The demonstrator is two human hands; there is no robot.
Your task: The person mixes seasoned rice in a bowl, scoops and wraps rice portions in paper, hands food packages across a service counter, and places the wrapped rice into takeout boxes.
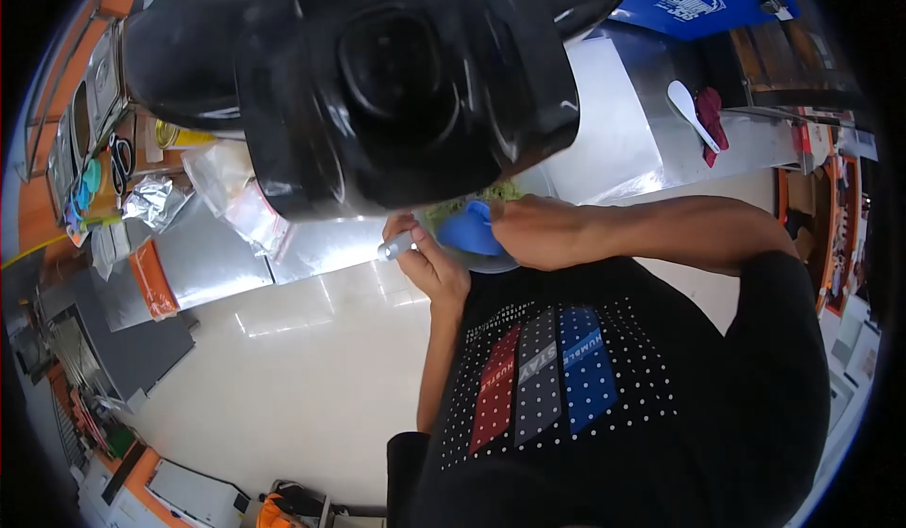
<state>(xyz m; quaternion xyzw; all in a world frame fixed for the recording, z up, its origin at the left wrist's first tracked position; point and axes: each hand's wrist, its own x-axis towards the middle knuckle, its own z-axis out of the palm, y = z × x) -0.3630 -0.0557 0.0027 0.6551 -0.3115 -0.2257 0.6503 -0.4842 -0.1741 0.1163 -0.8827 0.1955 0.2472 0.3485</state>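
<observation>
My left hand (429,262) is closed around a grey handle (396,246) at the left side of a round bowl or pan (538,184). My right hand (533,233) grips a blue tool (470,230) with a broad, curved blade, which lies over the vessel. Behind the blade, shredded green food (500,191) shows inside. A large black object close to the camera hides the vessel's far part.
On the steel counter (330,245) lie plastic bags (247,209), crumpled foil (156,201) and an orange packet (153,278). Scissors (121,162) are at the left. A white spoon (692,116) rests beside a dark red cloth (712,124) near a blue box (694,0).
</observation>
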